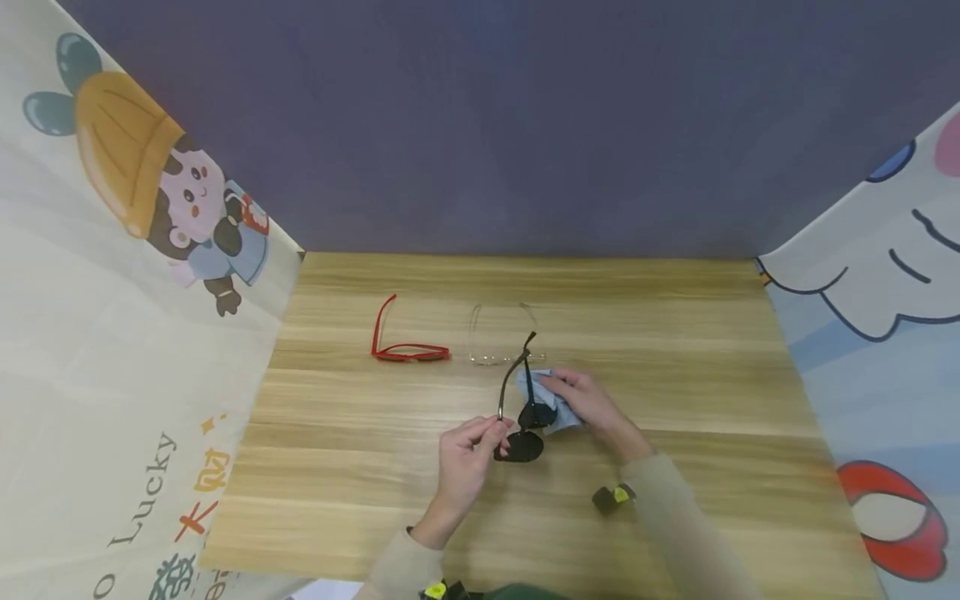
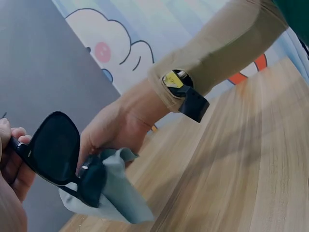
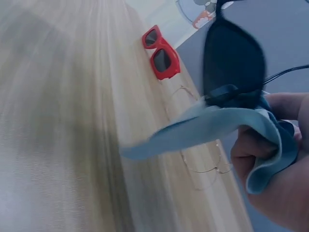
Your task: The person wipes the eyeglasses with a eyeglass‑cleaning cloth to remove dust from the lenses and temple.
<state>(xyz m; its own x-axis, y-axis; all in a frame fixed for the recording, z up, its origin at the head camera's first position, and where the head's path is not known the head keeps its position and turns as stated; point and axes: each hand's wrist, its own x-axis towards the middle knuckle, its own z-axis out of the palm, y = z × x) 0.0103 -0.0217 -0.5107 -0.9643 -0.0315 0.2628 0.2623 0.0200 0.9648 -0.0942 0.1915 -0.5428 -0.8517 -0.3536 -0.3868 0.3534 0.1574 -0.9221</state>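
Note:
Black sunglasses [image 1: 522, 447] with dark lenses are held above the table, temples unfolded and pointing away from the person. My left hand [image 1: 467, 458] pinches them near the hinge of the left lens, as the left wrist view [image 2: 13, 159] also shows. A light blue cloth [image 1: 564, 417] is gripped by my right hand [image 1: 588, 402] between thumb and fingers. In the right wrist view the cloth [image 3: 193, 130] is bunched against the other lens [image 3: 234, 60] of the sunglasses. Part of the right hand's fingers is hidden behind the cloth in the left wrist view.
Red-framed sunglasses [image 1: 411, 353] lie on the wooden table [image 1: 337, 467] at the back left. Thin clear-framed eyeglasses [image 1: 487, 360] lie to their right, behind the hands. A dark upright panel [image 1: 525, 125] stands behind the table, with printed cloth walls at both sides.

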